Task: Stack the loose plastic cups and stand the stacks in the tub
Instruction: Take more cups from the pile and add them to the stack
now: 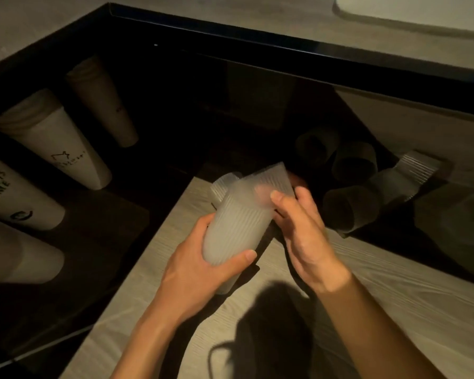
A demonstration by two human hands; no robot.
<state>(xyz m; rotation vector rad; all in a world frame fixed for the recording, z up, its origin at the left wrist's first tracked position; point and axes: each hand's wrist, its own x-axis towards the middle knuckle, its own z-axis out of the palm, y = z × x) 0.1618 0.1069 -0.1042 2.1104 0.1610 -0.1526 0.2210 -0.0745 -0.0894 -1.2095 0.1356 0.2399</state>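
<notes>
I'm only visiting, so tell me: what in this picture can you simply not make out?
Head view: how many cups are in the held stack; its frosted walls merge and the left hand covers its lower part.
Right hand: its fingers lie behind the top cup, blurred.
Loose cups at right: too dark to count.
Printed cup stack at left: lettering cut off by the picture's edge.

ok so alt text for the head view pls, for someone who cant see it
Two hands nest ribbed frosted plastic cups over a pale wooden surface: the left hand grips the stack while the right hand pinches a tilted top cup. More loose cups lie at the dim right; tall white cup stacks lean in a dark tub at left.
</notes>
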